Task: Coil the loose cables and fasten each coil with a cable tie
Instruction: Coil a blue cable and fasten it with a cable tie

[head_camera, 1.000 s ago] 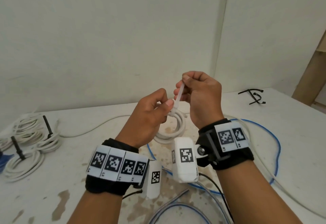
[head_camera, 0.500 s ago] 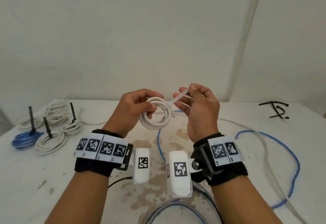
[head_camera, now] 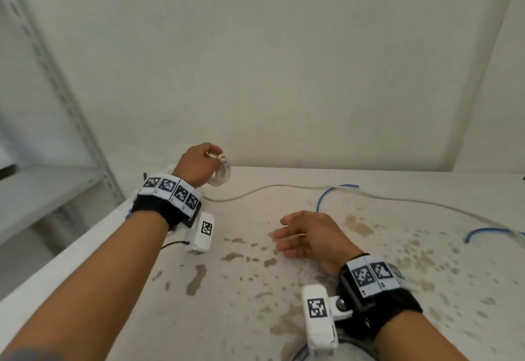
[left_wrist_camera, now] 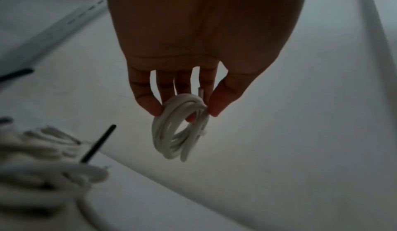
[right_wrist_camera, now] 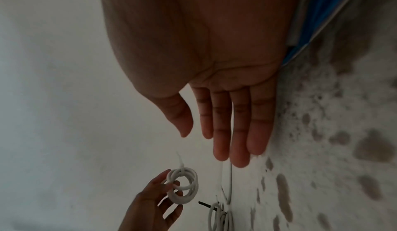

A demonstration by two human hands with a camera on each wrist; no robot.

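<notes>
White and tightly wound, the small cable coil hangs in the air from the left hand, whose thumb and fingertips pinch its upper arc while the lower loops dangle free; a thin pale cable tie cinches the top of the bundle, its tail sticking up past the loops (clearest in the right wrist view). The coil is held above the table's far left corner, close to the wall and just over the spot where the tabletop ends on its left edge. Below and beside the coil, other white coils already lie on the table near that corner, with black ties standing up out of them. The right hand hovers low over the middle of the table, fingers straight and relaxed, thumb apart, holding nothing, well apart from the left hand. Stained, blotchy tabletop spreads between and in front of the two hands with nothing lying on it. Farther right, a loose grey-white cable runs across the table from near the left wrist toward the right edge, and a loose blue cable shows beside it in two arcs. A metal shelf upright and shelf board stand off the table's left edge, with a gap between shelf and table.
</notes>
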